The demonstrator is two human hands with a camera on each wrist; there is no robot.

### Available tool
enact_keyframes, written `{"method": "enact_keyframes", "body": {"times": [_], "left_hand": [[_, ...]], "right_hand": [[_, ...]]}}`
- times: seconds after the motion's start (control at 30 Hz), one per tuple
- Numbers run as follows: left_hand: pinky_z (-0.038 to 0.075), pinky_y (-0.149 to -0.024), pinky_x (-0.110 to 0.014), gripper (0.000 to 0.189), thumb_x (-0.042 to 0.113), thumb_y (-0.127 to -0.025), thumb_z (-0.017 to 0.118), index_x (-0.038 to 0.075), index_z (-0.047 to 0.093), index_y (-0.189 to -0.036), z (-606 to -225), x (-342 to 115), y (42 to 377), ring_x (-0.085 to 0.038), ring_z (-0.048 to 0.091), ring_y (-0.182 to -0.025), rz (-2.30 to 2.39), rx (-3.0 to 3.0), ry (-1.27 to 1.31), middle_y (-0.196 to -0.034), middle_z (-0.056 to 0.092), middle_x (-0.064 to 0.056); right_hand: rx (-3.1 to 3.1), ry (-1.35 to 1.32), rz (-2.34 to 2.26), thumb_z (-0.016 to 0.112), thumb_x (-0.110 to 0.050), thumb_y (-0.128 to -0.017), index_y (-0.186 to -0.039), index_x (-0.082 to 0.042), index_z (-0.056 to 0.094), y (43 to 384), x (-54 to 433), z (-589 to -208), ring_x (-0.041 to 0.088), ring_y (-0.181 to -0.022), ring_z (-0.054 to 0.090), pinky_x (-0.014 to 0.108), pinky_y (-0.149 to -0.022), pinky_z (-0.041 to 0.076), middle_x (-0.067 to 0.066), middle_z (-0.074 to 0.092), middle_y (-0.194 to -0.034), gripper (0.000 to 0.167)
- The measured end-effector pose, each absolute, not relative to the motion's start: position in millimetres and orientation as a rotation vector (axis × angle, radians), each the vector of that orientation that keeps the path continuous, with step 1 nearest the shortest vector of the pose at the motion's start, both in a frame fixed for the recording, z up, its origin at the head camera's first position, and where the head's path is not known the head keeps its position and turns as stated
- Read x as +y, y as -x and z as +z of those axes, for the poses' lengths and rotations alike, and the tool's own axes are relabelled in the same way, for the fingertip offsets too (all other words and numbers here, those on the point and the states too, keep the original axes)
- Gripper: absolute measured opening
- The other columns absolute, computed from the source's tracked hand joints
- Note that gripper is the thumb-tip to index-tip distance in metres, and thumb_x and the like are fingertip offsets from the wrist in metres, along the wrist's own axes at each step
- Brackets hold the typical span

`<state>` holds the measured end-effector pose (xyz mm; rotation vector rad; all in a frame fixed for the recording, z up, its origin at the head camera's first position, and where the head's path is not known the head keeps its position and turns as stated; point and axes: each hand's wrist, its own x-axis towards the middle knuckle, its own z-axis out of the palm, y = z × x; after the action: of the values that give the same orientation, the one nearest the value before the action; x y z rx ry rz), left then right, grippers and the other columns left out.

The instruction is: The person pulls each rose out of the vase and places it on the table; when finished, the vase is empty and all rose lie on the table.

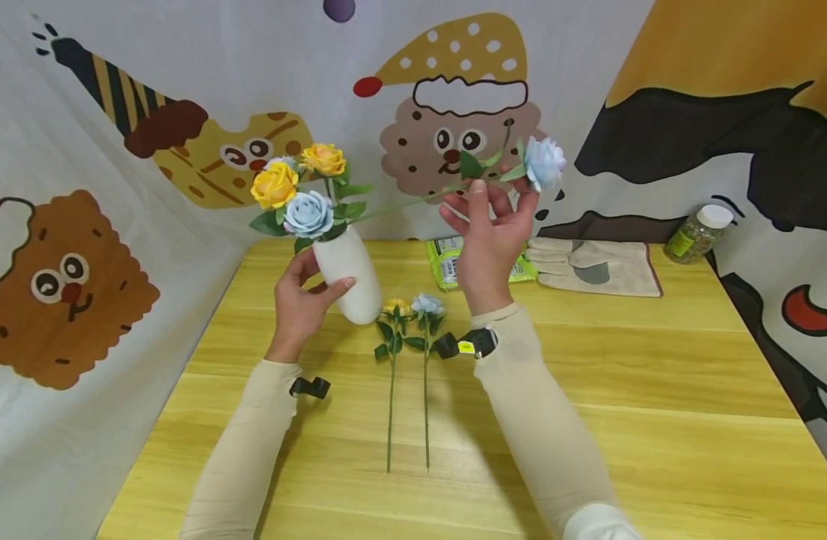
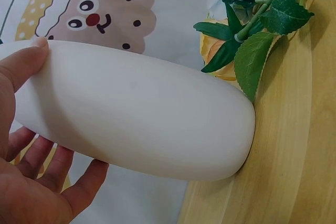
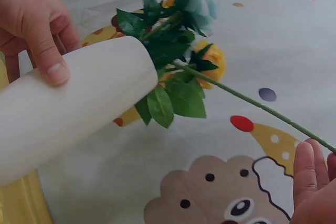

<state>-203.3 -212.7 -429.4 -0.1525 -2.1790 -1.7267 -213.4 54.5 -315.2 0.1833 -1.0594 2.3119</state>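
Observation:
My left hand point(image 1: 302, 304) grips a white vase point(image 1: 349, 274), thumb on its near side, and the vase leans. Yellow roses point(image 1: 275, 185) and light blue roses point(image 1: 309, 214) with green leaves stand in its mouth. Up and to the right, my right hand point(image 1: 488, 236) pinches the stem of another light blue rose point(image 1: 544, 163) just below its bloom. That rose lies nearly sideways, its green stem point(image 3: 252, 100) slanting to the vase mouth; leaves hide the stem's end. In the left wrist view, the base of the vase meets the tabletop.
A yellow rose point(image 1: 396, 309) and a blue rose point(image 1: 427, 306) lie side by side on the wooden table point(image 1: 623, 450). Towards the back are a green packet point(image 1: 446, 264), a pale work glove point(image 1: 596, 268) and a jar with a white lid point(image 1: 699, 234). A printed cloth point(image 1: 251, 45) hangs behind.

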Motion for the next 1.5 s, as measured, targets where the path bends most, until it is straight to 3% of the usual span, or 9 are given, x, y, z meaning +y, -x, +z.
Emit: {"method": "enact_keyframes", "body": {"times": [0.57, 0.7, 0.87, 0.97, 1.17, 1.37, 1.5], "left_hand": [[0.061, -0.090, -0.025, 0.063, 0.018, -0.084, 0.092, 0.014, 0.063, -0.140, -432.1, -212.9, 204.5, -0.018, 0.062, -0.114, -1.750, -2.168, 0.164, -0.126, 0.066, -0.006], [0.061, -0.090, -0.025, 0.063, 0.020, -0.084, 0.092, 0.014, 0.064, -0.139, -432.5, -212.8, 204.1, -0.018, 0.062, -0.113, -1.744, -2.167, 0.166, -0.124, 0.066, -0.005], [0.061, -0.088, -0.025, 0.062, 0.018, -0.083, 0.093, 0.013, 0.064, -0.138, -432.7, -212.6, 204.4, -0.018, 0.062, -0.111, -1.747, -2.155, 0.170, -0.122, 0.066, -0.004], [0.061, -0.089, -0.026, 0.062, 0.018, -0.083, 0.092, 0.013, 0.064, -0.138, -432.9, -212.9, 205.3, -0.018, 0.062, -0.111, -1.749, -2.153, 0.172, -0.122, 0.066, -0.004], [0.061, -0.093, -0.033, 0.063, 0.018, -0.084, 0.092, 0.014, 0.063, -0.140, -431.1, -212.8, 205.8, -0.018, 0.061, -0.112, -1.753, -2.167, 0.164, -0.124, 0.066, -0.005], [0.061, -0.095, -0.037, 0.063, 0.018, -0.084, 0.092, 0.013, 0.062, -0.140, -432.1, -213.5, 206.2, -0.019, 0.061, -0.112, -1.755, -2.171, 0.166, -0.124, 0.065, -0.004], [0.061, -0.094, -0.033, 0.065, 0.020, -0.084, 0.092, 0.015, 0.062, -0.141, -431.3, -213.4, 205.4, -0.018, 0.061, -0.113, -1.743, -2.179, 0.165, -0.126, 0.065, -0.005]], "right_hand": [[-1.150, -0.106, 2.316, 0.068, -0.010, -0.103, -0.135, -0.006, 0.045, 197.9, 96.3, -355.5, 0.021, -0.069, 0.076, 0.033, -0.059, 0.064, 0.009, 0.070, -0.095, 0.039], [-1.293, -0.078, 2.319, 0.069, -0.011, -0.103, -0.132, -0.005, 0.051, 194.3, 107.3, -365.0, 0.019, -0.067, 0.076, 0.031, -0.056, 0.063, 0.007, 0.070, -0.092, 0.035], [-1.510, -0.037, 2.334, 0.068, -0.010, -0.102, -0.126, -0.013, 0.061, 190.3, 121.4, -376.8, 0.017, -0.063, 0.075, 0.028, -0.051, 0.059, 0.005, 0.073, -0.091, 0.025], [-1.682, 0.001, 2.338, 0.068, -0.010, -0.102, -0.129, -0.014, 0.063, 189.1, 129.2, -384.2, 0.015, -0.063, 0.074, 0.025, -0.049, 0.057, 0.002, 0.073, -0.093, 0.027], [-2.032, 0.015, 2.339, 0.068, -0.009, -0.102, -0.140, -0.003, 0.056, 189.1, 141.0, -404.1, 0.013, -0.067, 0.074, 0.027, -0.052, 0.059, -0.002, 0.071, -0.095, 0.040], [-2.323, -0.025, 2.271, 0.068, -0.012, -0.103, -0.141, -0.004, 0.058, 187.0, 147.3, -422.8, 0.017, -0.069, 0.075, 0.033, -0.057, 0.061, 0.001, 0.068, -0.100, 0.040], [-2.475, -0.071, 2.245, 0.066, -0.009, -0.103, -0.145, -0.002, 0.056, 185.8, 149.7, -435.2, 0.019, -0.071, 0.075, 0.035, -0.059, 0.062, 0.006, 0.068, -0.105, 0.044]]}}
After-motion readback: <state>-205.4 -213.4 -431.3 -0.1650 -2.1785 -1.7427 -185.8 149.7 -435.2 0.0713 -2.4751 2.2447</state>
